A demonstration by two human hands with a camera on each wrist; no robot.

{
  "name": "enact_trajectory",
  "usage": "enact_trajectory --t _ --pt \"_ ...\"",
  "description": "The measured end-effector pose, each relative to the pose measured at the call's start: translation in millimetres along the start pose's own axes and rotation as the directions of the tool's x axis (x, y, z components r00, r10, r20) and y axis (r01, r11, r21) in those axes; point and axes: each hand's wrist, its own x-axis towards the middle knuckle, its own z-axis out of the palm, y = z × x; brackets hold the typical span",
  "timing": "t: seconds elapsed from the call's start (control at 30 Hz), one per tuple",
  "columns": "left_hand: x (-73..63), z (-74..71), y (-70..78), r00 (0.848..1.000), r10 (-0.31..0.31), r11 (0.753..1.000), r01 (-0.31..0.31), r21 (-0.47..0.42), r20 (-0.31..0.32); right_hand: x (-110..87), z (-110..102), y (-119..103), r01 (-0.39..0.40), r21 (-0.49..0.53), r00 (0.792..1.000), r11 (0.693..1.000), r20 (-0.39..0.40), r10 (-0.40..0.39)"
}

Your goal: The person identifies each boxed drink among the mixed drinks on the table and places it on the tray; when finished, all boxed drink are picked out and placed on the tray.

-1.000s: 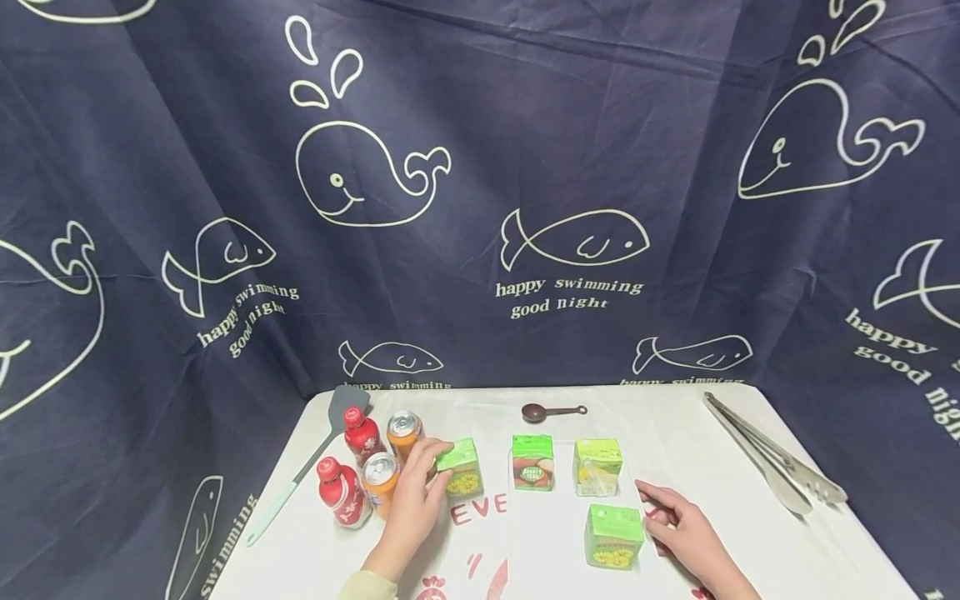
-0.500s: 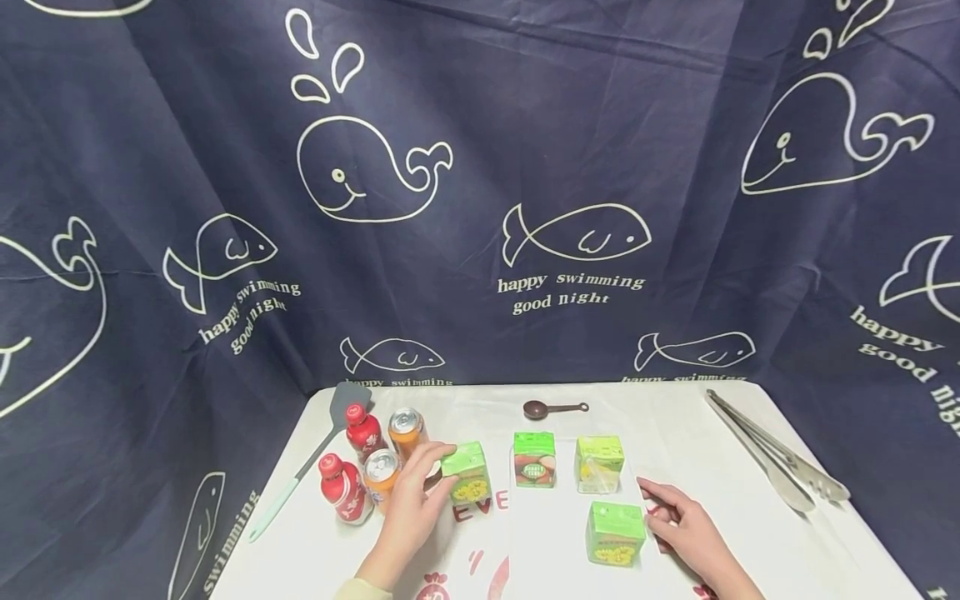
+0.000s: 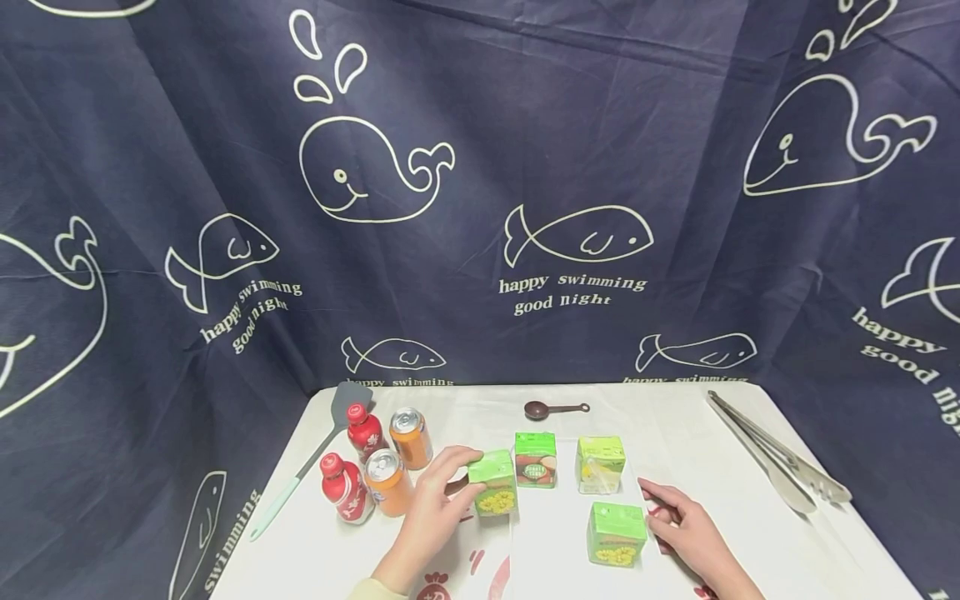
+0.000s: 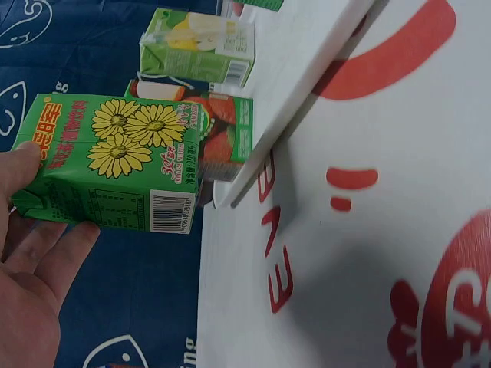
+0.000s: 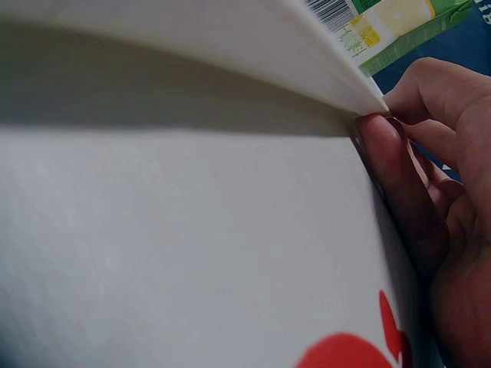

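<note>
My left hand [image 3: 433,508] grips a green drink carton [image 4: 111,161] printed with yellow flowers. In the left wrist view this carton is tilted and off the table, close to the left edge of a white board [image 3: 551,533]. On the board stand a carton with red fruit [image 3: 536,460], a yellow-green carton [image 3: 601,465] and another flower carton [image 3: 617,535]. At the board's right edge, my right hand [image 3: 686,529] pinches the rim; the right wrist view shows its thumb [image 5: 395,169] under the edge and the other fingers beside it.
Two red bottles [image 3: 347,490] and two orange cans [image 3: 388,483] stand at the left, beside a spatula [image 3: 315,454]. A brown measuring spoon [image 3: 555,409] lies at the back. Metal tongs [image 3: 772,454] lie at the right. A dark whale-print cloth [image 3: 480,125] hangs behind the table.
My left hand has carried the flower carton rightward, away from the orange cans and up to the board's left edge. The right hand has stayed at the board's right edge.
</note>
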Motion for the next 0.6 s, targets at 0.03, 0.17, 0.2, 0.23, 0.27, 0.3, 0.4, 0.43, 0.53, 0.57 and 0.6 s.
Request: enact_trajectory --t 0.03,0.17,0.2,0.23,0.27,0.3,0.4,0.43,0.53,0.57,0.6 --pt "0.2 2.0 0.6 1.000 -0.005 1.000 0.005 -0.003 0.006 0.0 0.1 0.0 -0.001 -0.001 1.000 1.000 0.000 0.001" --pt "0.2 10.8 2.4 0.999 -0.029 1.000 0.029 -0.011 0.033 -0.1 0.6 0.4 -0.002 -0.006 1.000 1.000 -0.003 0.002" --pt "0.0 13.1 2.7 0.999 -0.030 0.999 0.031 -0.011 0.041 -0.2 0.5 0.3 -0.004 -0.006 1.000 1.000 -0.003 0.004" --pt "-0.1 15.7 3.1 0.998 -0.030 1.000 0.030 -0.008 0.049 -0.2 0.5 0.2 -0.004 -0.008 1.000 1.000 -0.003 0.004" --pt "-0.4 18.3 3.5 0.998 -0.025 1.000 0.025 -0.003 0.057 -0.3 0.5 0.1 -0.005 -0.010 1.000 1.000 -0.004 0.005" --pt "-0.7 20.9 3.8 0.998 -0.017 1.000 0.017 0.000 0.065 -0.3 0.3 0.0 -0.007 -0.011 1.000 1.000 -0.003 0.007" --pt "-1.4 28.8 5.9 0.996 0.005 1.000 -0.005 -0.003 0.084 -0.7 0.0 -0.6 -0.013 -0.014 1.000 1.000 -0.002 0.013" --pt "-1.6 31.6 6.7 0.996 0.011 1.000 -0.011 -0.009 0.091 -0.8 -0.1 -0.6 -0.014 -0.014 1.000 1.000 -0.001 0.014" --pt "-2.2 40.0 8.6 0.993 0.022 0.999 -0.019 -0.028 0.115 -0.9 -0.2 -0.6 -0.017 -0.013 1.000 1.000 0.000 0.017" --pt "-2.6 42.8 9.1 0.992 0.023 0.999 -0.020 -0.032 0.122 -0.9 -0.1 -0.6 -0.016 -0.013 1.000 1.000 0.000 0.016" --pt "-3.0 45.6 9.4 0.991 0.027 0.999 -0.023 -0.034 0.129 -0.8 -0.1 -0.5 -0.015 -0.010 1.000 1.000 0.000 0.015"
